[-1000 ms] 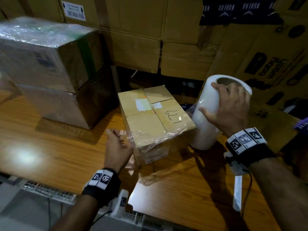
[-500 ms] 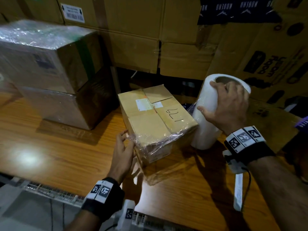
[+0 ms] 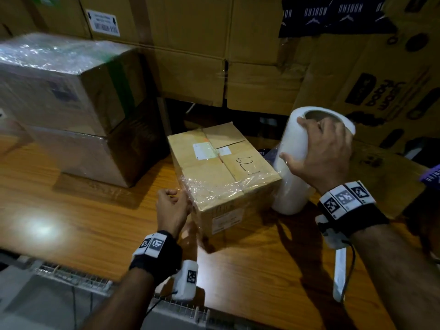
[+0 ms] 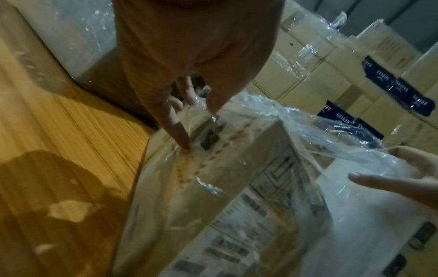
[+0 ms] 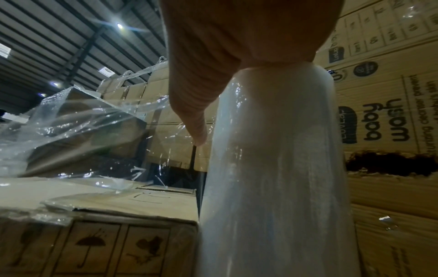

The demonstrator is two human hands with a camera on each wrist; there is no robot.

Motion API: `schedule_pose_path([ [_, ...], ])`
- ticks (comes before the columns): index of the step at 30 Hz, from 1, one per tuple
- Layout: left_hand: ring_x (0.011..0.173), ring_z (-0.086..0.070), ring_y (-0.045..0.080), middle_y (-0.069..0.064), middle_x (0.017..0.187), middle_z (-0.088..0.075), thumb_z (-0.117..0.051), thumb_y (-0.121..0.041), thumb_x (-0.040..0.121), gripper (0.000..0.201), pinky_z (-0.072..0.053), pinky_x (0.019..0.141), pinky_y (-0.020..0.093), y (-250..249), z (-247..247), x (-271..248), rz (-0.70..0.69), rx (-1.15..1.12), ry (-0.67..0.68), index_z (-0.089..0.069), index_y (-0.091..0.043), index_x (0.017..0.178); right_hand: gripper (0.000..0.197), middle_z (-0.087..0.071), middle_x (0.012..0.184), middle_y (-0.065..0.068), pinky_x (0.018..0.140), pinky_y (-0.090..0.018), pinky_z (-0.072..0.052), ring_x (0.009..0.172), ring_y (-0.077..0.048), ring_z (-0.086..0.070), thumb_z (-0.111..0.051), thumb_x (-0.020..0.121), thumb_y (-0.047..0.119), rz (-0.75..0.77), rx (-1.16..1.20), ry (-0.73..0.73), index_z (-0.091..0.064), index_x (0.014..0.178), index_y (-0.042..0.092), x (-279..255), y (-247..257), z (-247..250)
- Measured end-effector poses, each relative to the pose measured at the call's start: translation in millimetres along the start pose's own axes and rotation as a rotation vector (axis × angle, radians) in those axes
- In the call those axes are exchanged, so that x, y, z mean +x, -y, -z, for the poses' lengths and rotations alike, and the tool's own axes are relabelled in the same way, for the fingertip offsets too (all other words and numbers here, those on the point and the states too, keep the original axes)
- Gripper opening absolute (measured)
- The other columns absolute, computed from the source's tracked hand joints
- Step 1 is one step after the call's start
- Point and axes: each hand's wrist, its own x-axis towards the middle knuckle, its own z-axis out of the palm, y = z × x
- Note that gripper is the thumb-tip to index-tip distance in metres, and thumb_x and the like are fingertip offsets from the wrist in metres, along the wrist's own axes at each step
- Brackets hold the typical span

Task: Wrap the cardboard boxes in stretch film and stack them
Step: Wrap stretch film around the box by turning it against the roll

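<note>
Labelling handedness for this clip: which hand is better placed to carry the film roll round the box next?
Right, probably. The right hand already grips the film roll standing beside the box; the left hand pinches the loose film against the box's near corner, anchoring it.

Box (image 3: 223,172): tan cardboard, white labels on top, black handwritten digits, black umbrella and handling pictograms on the side. Film (image 3: 221,189) over its near end: clear, glossy, wrinkled. Roll (image 3: 295,163): milky white. Surface (image 3: 71,210): orange-brown wood grain with a white glare spot. Stack (image 3: 71,103) at left: brown cardboard under hazy film, green stripe on one edge. Wall boxes (image 3: 202,55): tan, black print, dark navy tape with white lettering. Wristbands (image 3: 345,198): black with black-and-white square markers.
</note>
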Motion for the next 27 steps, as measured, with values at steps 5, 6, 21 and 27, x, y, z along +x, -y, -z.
schedule_pose_path([
  [5,0.091,-0.071,0.037,0.011,0.095,-0.071,-0.069,-0.04,0.093,0.021,-0.06,0.082,0.062,1.4,-8.5,-0.7,-0.019,-0.002,-0.124,-0.054,-0.024,0.094,0.086,-0.053,0.118,-0.017,0.098,-0.05,-0.038,0.111,-0.038,-0.05,-0.079,0.071,0.06,0.001,0.002,-0.002,-0.051,0.142,0.021,-0.8,0.2,-0.8],
  [6,0.091,-0.071,0.038,0.012,0.094,-0.071,-0.068,-0.037,0.095,0.019,-0.06,0.081,0.062,-2.2,-9.6,-4.0,-0.024,-0.009,-0.129,-0.055,-0.023,0.093,0.086,-0.053,0.118,-0.017,0.098,-0.05,-0.038,0.111,-0.038,-0.049,-0.079,0.071,0.06,0.001,0.004,-0.002,-0.051,0.142,0.021,-1.0,0.4,-0.7],
  [21,0.09,-0.048,0.011,0.002,0.122,-0.04,-0.057,-0.054,0.099,0.034,-0.051,0.088,0.042,-20.2,-20.0,-34.4,-0.097,0.202,-0.108,-0.054,-0.023,0.113,0.086,-0.053,0.119,-0.017,0.098,-0.05,-0.038,0.112,-0.039,-0.049,-0.08,0.07,0.061,0.0,0.02,-0.011,-0.051,0.14,0.02,-3.5,1.5,0.8],
  [27,0.082,-0.061,0.021,-0.002,0.088,-0.059,-0.077,-0.046,0.088,0.049,-0.051,0.079,0.043,-27.0,-25.1,-27.8,-0.146,0.132,-0.258,-0.045,-0.014,0.107,0.086,-0.053,0.118,-0.016,0.099,-0.051,-0.038,0.112,-0.038,-0.049,-0.079,0.071,0.06,0.005,0.025,-0.017,-0.051,0.142,0.021,-6.2,1.6,2.2],
])
